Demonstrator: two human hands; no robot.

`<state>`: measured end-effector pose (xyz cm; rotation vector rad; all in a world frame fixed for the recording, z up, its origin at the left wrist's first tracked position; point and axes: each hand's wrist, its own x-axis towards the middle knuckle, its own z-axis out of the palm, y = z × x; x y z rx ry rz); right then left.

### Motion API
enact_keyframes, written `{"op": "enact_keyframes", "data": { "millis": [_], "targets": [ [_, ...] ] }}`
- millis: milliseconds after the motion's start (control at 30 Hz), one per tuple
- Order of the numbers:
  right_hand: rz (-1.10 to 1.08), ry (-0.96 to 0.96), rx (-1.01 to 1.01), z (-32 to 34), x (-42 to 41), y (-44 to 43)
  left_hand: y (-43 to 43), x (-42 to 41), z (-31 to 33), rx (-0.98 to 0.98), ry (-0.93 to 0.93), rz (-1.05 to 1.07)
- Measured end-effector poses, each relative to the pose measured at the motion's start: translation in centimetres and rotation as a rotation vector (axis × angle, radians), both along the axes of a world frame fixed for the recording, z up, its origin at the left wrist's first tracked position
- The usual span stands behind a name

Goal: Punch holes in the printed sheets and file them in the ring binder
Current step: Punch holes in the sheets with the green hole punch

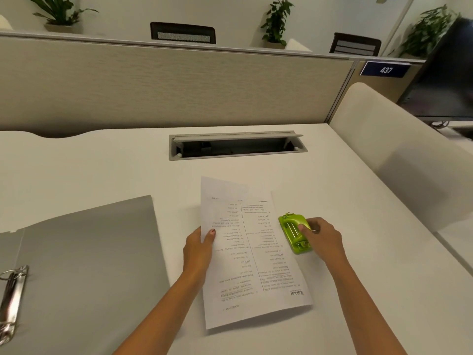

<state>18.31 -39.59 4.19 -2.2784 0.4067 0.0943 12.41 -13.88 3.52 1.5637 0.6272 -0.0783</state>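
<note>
A printed sheet [245, 254] lies lengthwise on the white desk, its text upside down to me. My left hand [198, 248] pinches its left edge, thumb on top. A green hole punch [294, 233] sits at the sheet's right edge. My right hand [321, 239] grips the punch from the right, thumb on its lever. An open grey ring binder [89, 265] lies at the left, and its metal ring mechanism [12, 298] is by the frame's left edge.
A grey cable tray [238, 146] with a raised lid is set into the white desk [102, 170] behind the sheet. A beige partition [166, 85] bounds the far side. A cream side panel [399, 155] stands at the right.
</note>
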Motion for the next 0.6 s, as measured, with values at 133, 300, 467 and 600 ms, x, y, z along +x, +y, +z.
{"op": "enact_keyframes", "data": {
  "millis": [133, 300, 467, 600],
  "targets": [
    [-0.029, -0.012, 0.047, -0.4, 0.0, -0.2, -0.1, 0.0, -0.4, -0.055, 0.019, 0.028],
    [-0.064, -0.034, 0.109, -0.5, -0.2, -0.1, -0.7, 0.0, -0.5, -0.033, -0.004, -0.005],
    [-0.088, -0.047, 0.138, -0.7, -0.2, -0.2, -1.3, 0.0, -0.7, -0.021, -0.018, -0.017],
    [-0.098, -0.05, 0.147, -0.9, -0.1, -0.3, -1.9, 0.1, -0.8, -0.023, -0.022, -0.035]
  ]
}}
